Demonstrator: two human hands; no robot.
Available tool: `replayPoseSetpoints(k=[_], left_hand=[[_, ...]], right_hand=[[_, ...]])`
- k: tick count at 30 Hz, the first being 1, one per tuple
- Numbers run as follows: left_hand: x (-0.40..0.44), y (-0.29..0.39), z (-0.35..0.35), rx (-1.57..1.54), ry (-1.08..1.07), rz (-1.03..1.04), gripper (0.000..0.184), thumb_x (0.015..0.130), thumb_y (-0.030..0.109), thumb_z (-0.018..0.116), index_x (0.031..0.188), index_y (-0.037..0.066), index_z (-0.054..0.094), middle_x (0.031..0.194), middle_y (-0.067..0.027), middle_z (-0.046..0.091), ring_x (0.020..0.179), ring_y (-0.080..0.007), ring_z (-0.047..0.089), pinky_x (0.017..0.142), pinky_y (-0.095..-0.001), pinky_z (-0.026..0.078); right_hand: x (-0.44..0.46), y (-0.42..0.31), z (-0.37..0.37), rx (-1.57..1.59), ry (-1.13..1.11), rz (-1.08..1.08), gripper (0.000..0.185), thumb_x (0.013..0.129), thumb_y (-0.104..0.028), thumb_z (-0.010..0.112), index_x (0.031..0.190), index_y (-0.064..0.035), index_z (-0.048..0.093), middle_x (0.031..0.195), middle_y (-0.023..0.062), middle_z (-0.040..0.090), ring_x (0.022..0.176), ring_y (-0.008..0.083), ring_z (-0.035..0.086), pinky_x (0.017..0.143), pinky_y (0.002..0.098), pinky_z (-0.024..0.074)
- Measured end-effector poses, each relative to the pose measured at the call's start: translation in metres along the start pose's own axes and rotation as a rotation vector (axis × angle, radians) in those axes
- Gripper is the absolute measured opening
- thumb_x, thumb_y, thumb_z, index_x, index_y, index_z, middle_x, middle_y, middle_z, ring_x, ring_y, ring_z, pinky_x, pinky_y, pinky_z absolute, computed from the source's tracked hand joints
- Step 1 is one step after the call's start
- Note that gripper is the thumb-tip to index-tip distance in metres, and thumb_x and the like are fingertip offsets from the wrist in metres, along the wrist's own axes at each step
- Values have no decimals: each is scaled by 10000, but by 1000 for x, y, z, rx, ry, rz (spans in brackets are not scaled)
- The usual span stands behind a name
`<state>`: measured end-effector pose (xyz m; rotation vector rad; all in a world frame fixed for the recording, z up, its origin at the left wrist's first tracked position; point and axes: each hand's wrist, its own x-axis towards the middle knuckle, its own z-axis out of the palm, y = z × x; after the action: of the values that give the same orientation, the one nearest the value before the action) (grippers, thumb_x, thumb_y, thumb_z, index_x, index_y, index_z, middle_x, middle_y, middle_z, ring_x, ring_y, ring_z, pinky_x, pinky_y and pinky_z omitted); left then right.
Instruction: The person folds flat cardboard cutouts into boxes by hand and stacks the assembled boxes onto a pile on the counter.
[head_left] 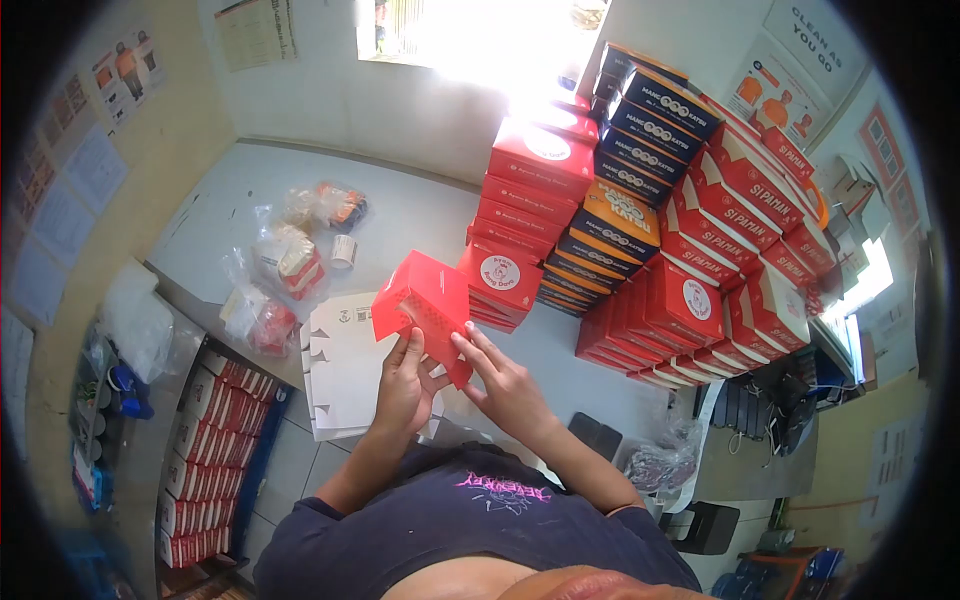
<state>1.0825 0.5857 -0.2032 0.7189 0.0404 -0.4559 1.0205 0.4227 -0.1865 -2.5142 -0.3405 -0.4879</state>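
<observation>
A red cardboard box (425, 290), partly folded with a flap sticking out, is held in front of my chest above the table. My left hand (401, 385) pinches its lower edge with the thumb on the near side. My right hand (500, 378) presses its fingers against the box's lower right panel. Under and to the left of the box lie flat white cardboard blanks (345, 375) with notched left edges. Just right of the box stands a stack of finished red boxes with a round white label (500, 272).
Tall stacks of dark blue boxes (655, 130) and red "Si Paman" boxes (745, 190) fill the table's right side. Plastic bags (290, 260) and a small white cup (343, 251) are at the left. A shelf of red and white cartons (208, 430) stands lower left.
</observation>
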Motion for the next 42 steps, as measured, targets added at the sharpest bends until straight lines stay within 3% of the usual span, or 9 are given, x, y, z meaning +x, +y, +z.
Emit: replayPoseSetpoints(k=[4, 7, 9, 10, 14, 22, 27, 37, 42], left_hand=[[7, 4, 2, 59, 13, 60, 357, 1101, 304, 489, 1364, 76, 567, 1257, -112, 661, 1118, -239, 674, 943, -461, 587], [14, 18, -8, 176, 1, 168, 355, 1096, 286, 508, 1338, 43, 597, 1205, -107, 688, 1079, -222, 691, 951, -422, 586], [14, 20, -11, 228, -22, 195, 350, 1093, 269, 518, 1320, 22, 616, 1177, -104, 700, 1057, -211, 699, 948, -402, 589], [13, 19, -11, 338, -28, 228, 331, 1088, 243, 528, 1299, 8, 629, 1160, -104, 704, 1044, -202, 701, 932, -387, 597], [2, 4, -5, 531, -59, 233, 290, 1075, 184, 556, 1258, -18, 655, 1124, -102, 711, 1021, -185, 703, 898, -351, 614], [1, -18, 0, 433, -59, 125, 248, 1055, 73, 541, 1258, -35, 632, 1179, -124, 695, 1026, -196, 704, 893, -355, 612], [10, -6, -11, 217, -129, 93, 270, 1049, 99, 566, 1289, -5, 630, 1191, -120, 690, 1069, -213, 695, 912, -380, 605], [0, -28, -21, 525, -247, 126, 280, 1069, 124, 541, 1305, -5, 620, 1190, -99, 668, 1070, -164, 667, 904, -319, 589], [4, -12, -31, 166, -483, -114, 538, 1099, 365, 444, 1485, -8, 405, 1393, -188, 568, 1228, -312, 629, 1014, -516, 554]], right_hand=[[8, 1, -4, 51, -50, 102, 643, 850, -21, 717, 1460, -86, 525, 1439, 214, 560, 1141, 374, 673, 919, 424, 587], [5, 17, -9, 150, 48, -70, 497, 927, 14, 645, 1416, -49, 581, 1367, 205, 633, 1071, 299, 723, 867, 377, 605], [-2, 26, -16, 671, -120, 391, 392, 963, 6, 618, 1354, -15, 635, 1271, 178, 676, 1037, 177, 714, 801, 310, 628], [-1, 28, -14, 924, -21, 389, 360, 947, -10, 692, 1307, -14, 678, 1186, 114, 701, 965, 93, 685, 765, 249, 615], [9, 32, -30, 973, -72, 257, 587, 775, -82, 894, 1320, -40, 681, 1012, 63, 731, 890, 100, 684, 729, 260, 597], [13, 17, -2, 37, 329, -154, 514, 714, -190, 901, 1188, -86, 729, 1041, 60, 678, 905, 238, 661, 774, 355, 593], [9, 16, -12, -27, 152, -263, 491, 718, -162, 868, 1188, -107, 739, 1016, 42, 632, 982, 234, 642, 793, 358, 589], [3, 13, -10, 42, 349, -153, 309, 728, -152, 892, 984, -83, 734, 1082, 110, 699, 893, 254, 696, 765, 357, 581], [-8, 29, 2, 393, 103, 88, 180, 842, -94, 809, 976, -54, 696, 1387, 243, 612, 988, 317, 745, 790, 388, 602]])
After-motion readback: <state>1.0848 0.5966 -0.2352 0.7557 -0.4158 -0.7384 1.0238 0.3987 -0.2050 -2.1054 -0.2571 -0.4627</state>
